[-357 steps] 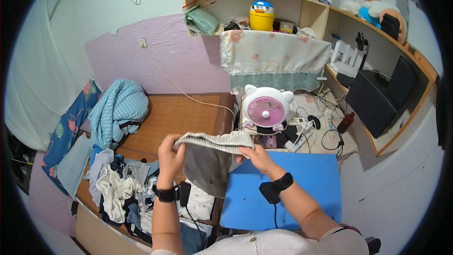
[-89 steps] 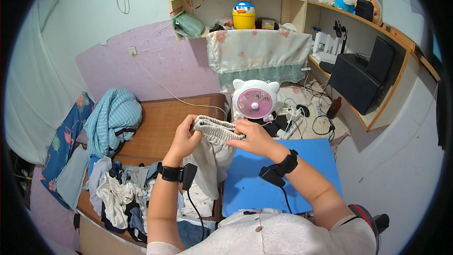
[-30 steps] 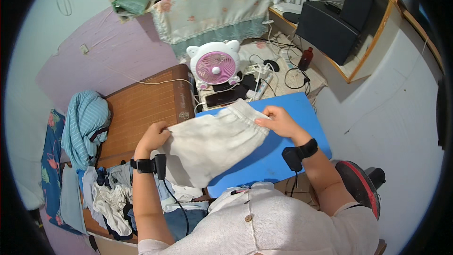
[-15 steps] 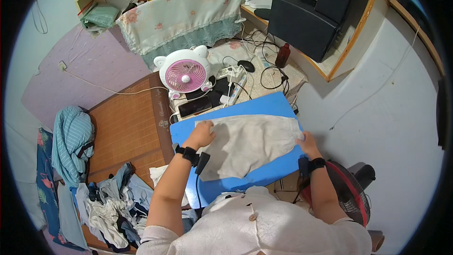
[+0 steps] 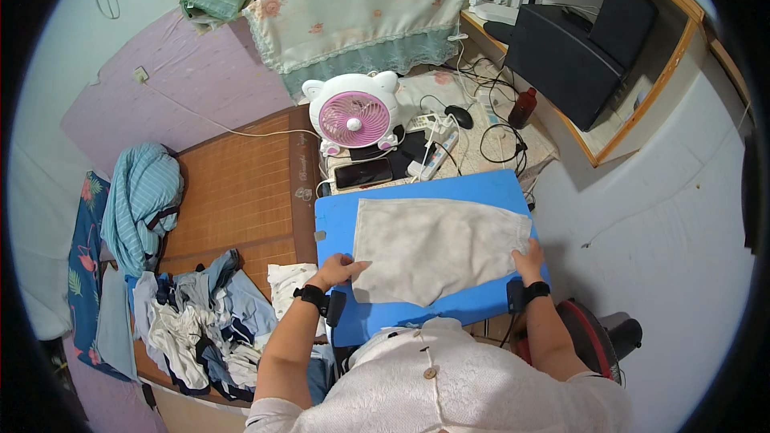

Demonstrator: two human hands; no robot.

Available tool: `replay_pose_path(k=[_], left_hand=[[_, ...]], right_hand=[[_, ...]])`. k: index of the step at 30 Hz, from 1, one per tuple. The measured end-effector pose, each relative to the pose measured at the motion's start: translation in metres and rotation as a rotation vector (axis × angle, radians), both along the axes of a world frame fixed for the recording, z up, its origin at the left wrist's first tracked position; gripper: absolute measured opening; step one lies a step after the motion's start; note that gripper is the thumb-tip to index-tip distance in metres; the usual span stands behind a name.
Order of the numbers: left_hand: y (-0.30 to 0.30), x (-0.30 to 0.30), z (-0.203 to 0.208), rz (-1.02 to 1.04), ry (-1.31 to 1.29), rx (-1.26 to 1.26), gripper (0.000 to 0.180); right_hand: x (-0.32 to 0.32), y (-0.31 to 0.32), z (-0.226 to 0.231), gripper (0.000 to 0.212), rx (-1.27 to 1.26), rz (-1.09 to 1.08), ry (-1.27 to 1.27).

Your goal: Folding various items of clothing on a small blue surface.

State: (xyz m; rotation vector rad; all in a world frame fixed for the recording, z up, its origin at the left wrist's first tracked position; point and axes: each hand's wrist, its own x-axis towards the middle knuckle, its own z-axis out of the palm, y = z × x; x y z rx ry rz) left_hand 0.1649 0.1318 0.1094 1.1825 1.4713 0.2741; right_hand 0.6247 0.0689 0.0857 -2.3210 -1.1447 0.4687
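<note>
A pair of pale beige shorts lies flat, folded lengthwise, on a small blue table. Its gathered waistband is at the right and the leg hems at the left. My left hand is at the left hem, thumb on top of the cloth and the other fingers curled at the edge. At the opposite end, my right hand pinches the waistband near its lower corner. Both wrists wear black straps with small devices.
Left of the table, a heap of crumpled clothes and a blue striped cloth lie on a brown mat. Beyond the table are a pink-and-white fan, a phone and cables. A red-rimmed floor fan stands at right.
My left hand has slid from the upper left part of the shorts down to the left hem. The cloth there lies flatter. My right hand stays at the waistband, and the view has shifted.
</note>
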Motion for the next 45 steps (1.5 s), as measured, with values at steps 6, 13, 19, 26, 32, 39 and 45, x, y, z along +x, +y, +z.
replay_pose_path(k=[6,13,19,26,32,39,45], left_hand=[[-0.003,0.011,0.010,-0.036,0.226,0.434,0.056],[0.001,0.020,0.017,-0.384,0.174,0.161,0.051],[-0.014,0.019,0.060,-0.422,0.135,-0.186,0.037],[0.034,0.016,0.030,-0.241,0.341,0.612,0.032],[0.064,0.036,0.001,-0.589,0.499,0.799,0.035],[0.069,0.044,0.030,-0.474,0.227,0.545,0.027],[0.084,0.029,0.004,0.013,0.179,0.768,0.026]], right_hand=[[-0.006,-0.002,0.011,0.061,-0.031,-0.031,0.025],[-0.002,-0.006,0.012,0.058,-0.080,0.016,0.010],[-0.020,-0.010,0.035,0.051,-0.232,0.046,-0.326],[-0.061,0.007,0.039,0.039,0.307,0.390,-0.402],[-0.091,-0.003,0.024,0.037,0.088,0.732,-0.260],[-0.074,-0.015,0.020,0.033,0.171,0.614,-0.164],[-0.079,-0.012,0.019,0.032,0.162,0.579,-0.185]])
